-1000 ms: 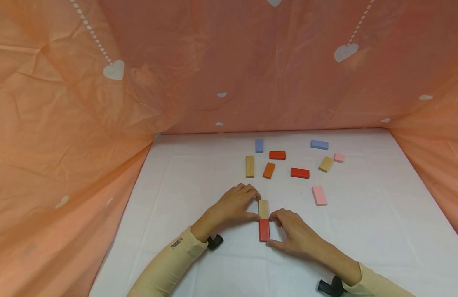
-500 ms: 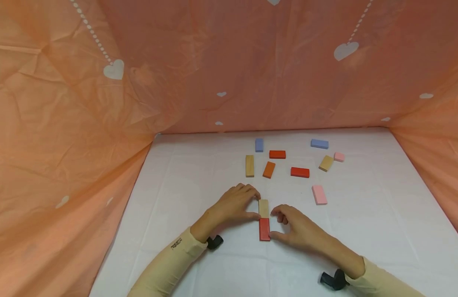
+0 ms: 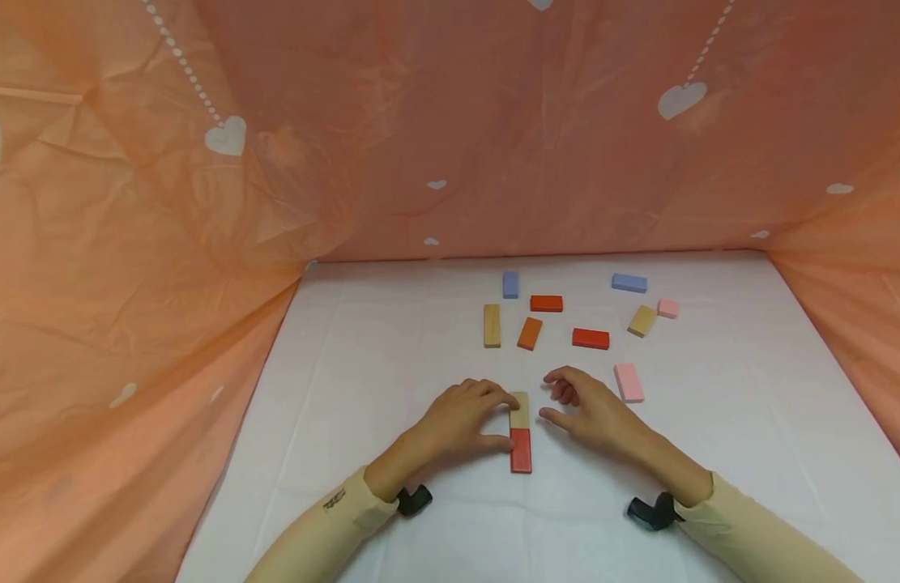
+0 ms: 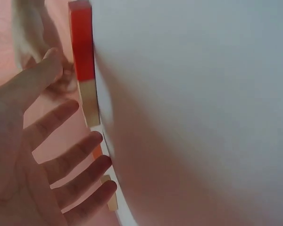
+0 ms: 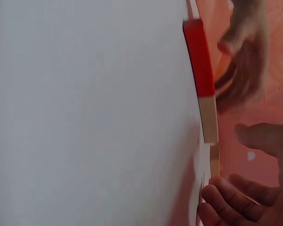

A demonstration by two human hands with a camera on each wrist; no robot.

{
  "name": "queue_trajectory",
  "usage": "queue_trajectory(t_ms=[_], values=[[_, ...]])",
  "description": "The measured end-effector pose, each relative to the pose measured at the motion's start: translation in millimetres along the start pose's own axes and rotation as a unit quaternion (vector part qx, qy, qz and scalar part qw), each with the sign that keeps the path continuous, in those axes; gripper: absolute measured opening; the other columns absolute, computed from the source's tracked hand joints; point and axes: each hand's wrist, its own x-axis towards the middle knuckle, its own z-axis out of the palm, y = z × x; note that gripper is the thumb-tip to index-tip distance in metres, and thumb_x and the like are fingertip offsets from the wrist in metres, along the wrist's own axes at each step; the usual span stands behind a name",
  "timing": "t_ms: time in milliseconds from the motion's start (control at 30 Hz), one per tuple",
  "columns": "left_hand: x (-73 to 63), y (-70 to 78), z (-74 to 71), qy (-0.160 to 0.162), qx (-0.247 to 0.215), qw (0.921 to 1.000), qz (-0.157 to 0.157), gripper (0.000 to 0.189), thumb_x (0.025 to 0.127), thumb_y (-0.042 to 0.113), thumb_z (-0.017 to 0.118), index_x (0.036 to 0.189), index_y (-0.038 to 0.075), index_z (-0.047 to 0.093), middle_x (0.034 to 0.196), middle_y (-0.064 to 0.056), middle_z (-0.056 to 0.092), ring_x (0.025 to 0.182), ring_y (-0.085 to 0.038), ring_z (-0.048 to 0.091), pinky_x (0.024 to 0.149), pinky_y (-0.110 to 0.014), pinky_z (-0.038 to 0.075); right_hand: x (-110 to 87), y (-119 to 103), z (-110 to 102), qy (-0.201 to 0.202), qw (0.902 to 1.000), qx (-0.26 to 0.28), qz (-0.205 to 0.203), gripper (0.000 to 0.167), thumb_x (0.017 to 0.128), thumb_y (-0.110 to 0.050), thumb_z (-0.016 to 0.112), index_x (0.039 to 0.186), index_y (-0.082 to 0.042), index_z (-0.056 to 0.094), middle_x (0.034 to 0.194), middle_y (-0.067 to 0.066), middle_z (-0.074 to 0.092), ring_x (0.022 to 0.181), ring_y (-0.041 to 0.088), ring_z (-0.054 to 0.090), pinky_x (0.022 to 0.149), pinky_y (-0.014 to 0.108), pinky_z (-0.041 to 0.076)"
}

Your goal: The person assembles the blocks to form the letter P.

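Observation:
A red block [image 3: 521, 451] and a short natural-wood block [image 3: 519, 410] lie end to end in a line on the white cloth. Along their left side, my left hand [image 3: 462, 417] has its fingers spread, the index fingertip over the wood block and the thumb tip by the red one in the head view. My right hand [image 3: 599, 411] hovers to the right of the wood block, holding nothing, thumb apart from loosely bent fingers. Both wrist views show the red block [image 4: 82, 44] meeting the wood block [image 5: 208, 120] end to end.
Farther back lie a long wood block [image 3: 492, 326], an orange block [image 3: 530, 334], red blocks [image 3: 590, 338], blue blocks [image 3: 629, 282], another wood block [image 3: 642, 321], and pink blocks [image 3: 629, 382]. An orange curtain [image 3: 552, 162] with hearts borders the white-covered table [image 3: 347, 364].
My right hand has left the side of the blocks and moved away and to the right. My left hand has loosened and shifted slightly, its thumb now beside the red block.

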Motion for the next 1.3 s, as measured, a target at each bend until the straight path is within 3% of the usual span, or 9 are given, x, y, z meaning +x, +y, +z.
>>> queue_trajectory(t_ms=[333,567,1000,1300], values=[[-6.9,7.4,5.5,0.016,-0.008,0.9998,-0.009,0.057,0.094,0.054,0.081,0.143,0.029,0.066,0.144,0.001,0.065,0.137,-0.023,0.056,0.112,-0.046,0.048,30.3,10.0,-8.7,0.025,0.9997,0.004,-0.007,0.048,0.093,-0.022,0.086,0.132,-0.004,0.065,0.103,0.003,0.068,0.097,0.02,0.064,0.09,0.044,0.056],[-6.2,11.6,8.8,0.029,0.017,0.9994,-0.006,0.064,0.093,0.058,0.08,0.149,0.03,0.064,0.141,0.001,0.066,0.135,-0.025,0.058,0.11,-0.045,0.049,50.4,15.4,-11.2,0.032,0.9994,0.004,0.007,0.05,0.094,-0.022,0.084,0.134,-0.001,0.062,0.104,0.008,0.068,0.099,0.026,0.065,0.093,0.048,0.055],[-6.2,14.4,9.3,0.038,0.057,0.9976,-0.006,0.062,0.091,0.06,0.08,0.145,0.031,0.068,0.138,0.002,0.066,0.131,-0.026,0.059,0.106,-0.042,0.051,78.9,18.2,-14.6,0.025,0.9993,-0.007,0.028,0.061,0.095,-0.024,0.083,0.143,-0.002,0.053,0.1,0.008,0.065,0.084,0.022,0.06,0.077,0.038,0.051],[-5.1,14.4,10.1,0.037,0.067,0.997,-0.005,0.061,0.091,0.061,0.08,0.144,0.032,0.069,0.135,0.004,0.066,0.131,-0.025,0.059,0.105,-0.04,0.052,91.5,17.3,-17.8,0.015,0.999,-0.011,0.04,0.068,0.096,-0.025,0.082,0.15,0.003,0.05,0.09,0.006,0.065,0.078,0.02,0.058,0.074,0.036,0.047]])
